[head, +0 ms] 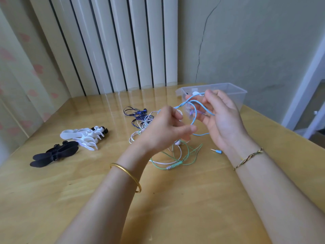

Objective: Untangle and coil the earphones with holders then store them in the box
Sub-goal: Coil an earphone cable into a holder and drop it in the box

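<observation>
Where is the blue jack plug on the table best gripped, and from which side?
Probably pinch the jack plug by its blue sleeve from above, across its long sides: it lies flat on the table, and its metal tip is thin.

Both hands are raised over the wooden counter (175, 199), sharing a blue earphone cable (198, 104). The left hand (165, 127) pinches it with curled fingers, and the right hand (221, 117) holds its loops (one runs across the palm). Below lies a tangle of earphones (146, 120) in white, green and dark blue. The blue plug (217, 151) rests on the counter. A clear box (235, 97) stands behind the right hand. White holders (82, 136) and black holders (54, 154) lie to the left.
</observation>
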`<state>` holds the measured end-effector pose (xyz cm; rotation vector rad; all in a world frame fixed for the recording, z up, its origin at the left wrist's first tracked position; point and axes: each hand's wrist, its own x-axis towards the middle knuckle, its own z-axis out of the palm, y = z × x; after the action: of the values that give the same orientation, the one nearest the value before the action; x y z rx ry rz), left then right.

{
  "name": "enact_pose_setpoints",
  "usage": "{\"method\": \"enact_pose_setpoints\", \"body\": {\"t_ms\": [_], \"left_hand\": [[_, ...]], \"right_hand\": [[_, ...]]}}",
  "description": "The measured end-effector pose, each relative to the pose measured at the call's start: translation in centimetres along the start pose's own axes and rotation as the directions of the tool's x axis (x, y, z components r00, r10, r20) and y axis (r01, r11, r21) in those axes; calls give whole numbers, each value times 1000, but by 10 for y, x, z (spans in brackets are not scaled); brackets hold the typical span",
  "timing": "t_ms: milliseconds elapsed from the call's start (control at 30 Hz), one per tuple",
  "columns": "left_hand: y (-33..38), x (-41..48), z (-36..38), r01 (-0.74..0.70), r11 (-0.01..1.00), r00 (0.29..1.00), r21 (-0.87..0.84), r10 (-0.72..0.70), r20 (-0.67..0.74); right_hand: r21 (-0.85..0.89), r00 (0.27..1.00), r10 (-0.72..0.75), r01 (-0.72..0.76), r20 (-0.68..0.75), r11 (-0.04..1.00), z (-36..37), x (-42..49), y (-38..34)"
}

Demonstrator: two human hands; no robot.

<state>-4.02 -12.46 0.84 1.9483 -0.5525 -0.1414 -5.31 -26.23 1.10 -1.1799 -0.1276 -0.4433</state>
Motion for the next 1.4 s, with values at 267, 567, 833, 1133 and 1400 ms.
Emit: {"method": "enact_pose_setpoints", "body": {"t_ms": [267,567,833,1133,1400], "left_hand": [[-20,13,-31,33,999,900,-15,-36,-435],[-31,16,-60,-95,962,591,-255,-152,-792],[-8,7,-36,-167,983,842,-81,100,-530],[-13,7,-28,-147,947,921,286,236,-309],[-18,10,-19,-123,898,936,423,246,-250]], "right_hand": [[210,952,124,-65,-280,975,-23,13,-6],[-954,958,38,-278,-284,-107,-50,11,4],[-933,941,128,-279,-312,-226,-44,9,1],[-979,982,43,-178,-183,-96,-42,8,-6],[-907,916,-362,-7,-174,420,-43,19,1]]}}
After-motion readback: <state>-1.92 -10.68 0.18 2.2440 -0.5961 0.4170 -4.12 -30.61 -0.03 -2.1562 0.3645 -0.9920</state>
